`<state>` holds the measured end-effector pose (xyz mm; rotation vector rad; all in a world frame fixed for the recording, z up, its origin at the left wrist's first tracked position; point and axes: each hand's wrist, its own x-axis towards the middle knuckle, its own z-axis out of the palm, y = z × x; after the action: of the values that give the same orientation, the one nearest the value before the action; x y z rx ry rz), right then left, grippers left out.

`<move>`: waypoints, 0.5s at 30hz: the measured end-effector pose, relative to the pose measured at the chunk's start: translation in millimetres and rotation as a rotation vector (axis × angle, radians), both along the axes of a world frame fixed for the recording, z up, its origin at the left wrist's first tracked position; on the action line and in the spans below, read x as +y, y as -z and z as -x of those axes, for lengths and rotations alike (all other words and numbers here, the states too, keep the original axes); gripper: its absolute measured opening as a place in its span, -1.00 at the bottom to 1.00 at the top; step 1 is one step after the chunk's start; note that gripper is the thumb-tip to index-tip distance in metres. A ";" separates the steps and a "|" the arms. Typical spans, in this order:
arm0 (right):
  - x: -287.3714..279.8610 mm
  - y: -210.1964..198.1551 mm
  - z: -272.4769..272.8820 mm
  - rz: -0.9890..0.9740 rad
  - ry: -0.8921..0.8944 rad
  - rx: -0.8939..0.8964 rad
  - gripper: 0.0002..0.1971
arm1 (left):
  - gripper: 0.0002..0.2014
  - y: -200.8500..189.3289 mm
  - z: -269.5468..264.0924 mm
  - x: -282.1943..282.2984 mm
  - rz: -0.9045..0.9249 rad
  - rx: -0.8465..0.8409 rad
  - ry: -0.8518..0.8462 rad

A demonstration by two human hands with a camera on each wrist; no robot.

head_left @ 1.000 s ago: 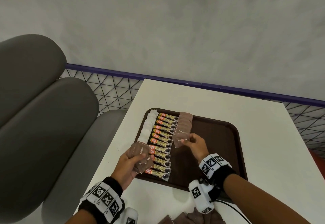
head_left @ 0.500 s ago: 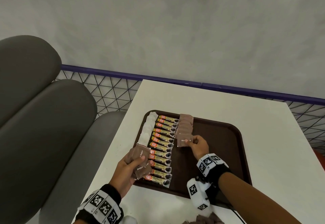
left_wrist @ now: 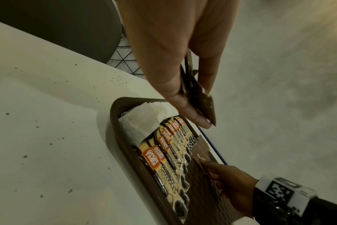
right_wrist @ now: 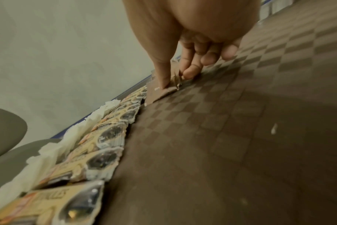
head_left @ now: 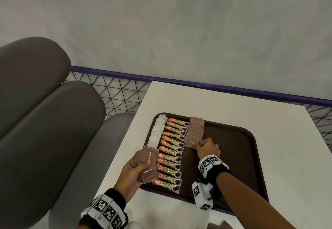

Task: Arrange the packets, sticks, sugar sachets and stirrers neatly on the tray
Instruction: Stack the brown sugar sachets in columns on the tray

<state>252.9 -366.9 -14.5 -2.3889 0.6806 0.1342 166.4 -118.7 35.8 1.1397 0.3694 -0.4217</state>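
Right grip (head_left: 206,147) pinching one brown sachet (head_left: 193,141) flat onto tray (head_left: 233,157), beside granule sticks (head_left: 170,154). Left grip (head_left: 133,175) clutching spare brown sachets (head_left: 148,164) over tray's near-left corner.

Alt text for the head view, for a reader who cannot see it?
The right hand lays a brown sugar sachet onto a brown tray, beside rows of coffee sticks and white sachets. The left hand holds more brown sachets.

Grey plaster wall (head_left: 179,22), purple-railed wire mesh (head_left: 115,95), padded grey seat (head_left: 45,121), white table (head_left: 287,157).
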 end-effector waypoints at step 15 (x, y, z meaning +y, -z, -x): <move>24.4 -25.1 29.5 -0.375 -0.293 -0.207 -0.90 | -0.71 -13.8 6.1 -11.5 -0.003 -0.061 0.038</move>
<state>223.4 -342.4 10.6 -2.0865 0.1852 0.1227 160.4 -130.2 49.6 1.1618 0.2952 -0.4184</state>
